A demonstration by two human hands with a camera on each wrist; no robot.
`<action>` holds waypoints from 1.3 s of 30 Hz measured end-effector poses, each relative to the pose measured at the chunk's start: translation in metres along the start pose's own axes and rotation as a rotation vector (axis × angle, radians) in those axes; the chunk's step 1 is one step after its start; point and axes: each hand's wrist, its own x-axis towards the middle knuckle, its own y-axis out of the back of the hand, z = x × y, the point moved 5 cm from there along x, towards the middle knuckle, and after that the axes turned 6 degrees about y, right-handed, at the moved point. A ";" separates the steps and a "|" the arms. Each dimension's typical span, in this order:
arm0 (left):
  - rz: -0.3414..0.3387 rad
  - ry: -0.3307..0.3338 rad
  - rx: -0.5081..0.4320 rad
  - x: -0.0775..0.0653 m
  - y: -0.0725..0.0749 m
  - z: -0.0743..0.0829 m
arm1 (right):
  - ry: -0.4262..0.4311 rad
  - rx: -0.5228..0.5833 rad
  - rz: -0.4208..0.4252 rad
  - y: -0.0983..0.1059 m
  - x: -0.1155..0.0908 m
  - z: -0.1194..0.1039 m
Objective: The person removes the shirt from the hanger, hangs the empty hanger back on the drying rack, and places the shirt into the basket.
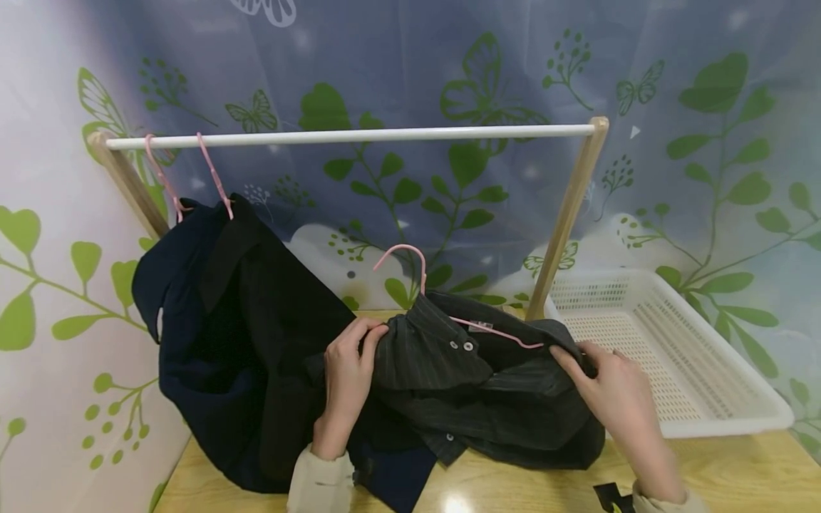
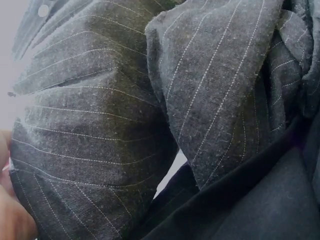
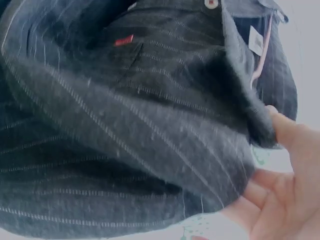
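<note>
A dark grey pinstriped shirt (image 1: 442, 385) with white buttons hangs partly on a pink hanger (image 1: 423, 267), whose hook points up and is off the rail. My left hand (image 1: 349, 374) pinches the shirt's shoulder at the left. On the right, my right hand (image 1: 612, 388) grips the other shoulder between thumb and fingers, close to the hanger's right arm end. In the left wrist view, striped cloth (image 2: 90, 120) fills most of the picture and only a bit of the hand shows at the edge. The right wrist view has the thumb on the collar side of the cloth (image 3: 150, 125).
A white rail (image 1: 359, 135) on wooden posts crosses behind. Two pink hangers (image 1: 214, 174) with dark garments (image 1: 244, 342) hang at its left end, beside my left arm. A white plastic basket (image 1: 718, 356) stands at the right on the wooden table (image 1: 737, 470). A small black item (image 1: 609, 495) lies near my right wrist.
</note>
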 end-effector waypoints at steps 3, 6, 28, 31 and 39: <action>-0.011 0.000 0.008 0.000 0.000 0.002 | 0.009 -0.033 0.062 -0.002 -0.001 -0.004; -0.024 -0.004 0.015 -0.001 -0.001 0.005 | 0.025 -0.051 0.150 -0.005 -0.001 -0.004; -0.013 0.021 0.005 0.003 0.006 -0.006 | -0.023 0.227 -0.096 -0.005 0.004 0.014; -0.018 0.026 -0.008 0.003 0.007 -0.006 | 0.031 0.228 -0.111 -0.004 0.004 0.010; -0.026 0.014 -0.019 0.004 0.007 -0.003 | 0.400 0.256 -0.061 -0.009 0.001 -0.010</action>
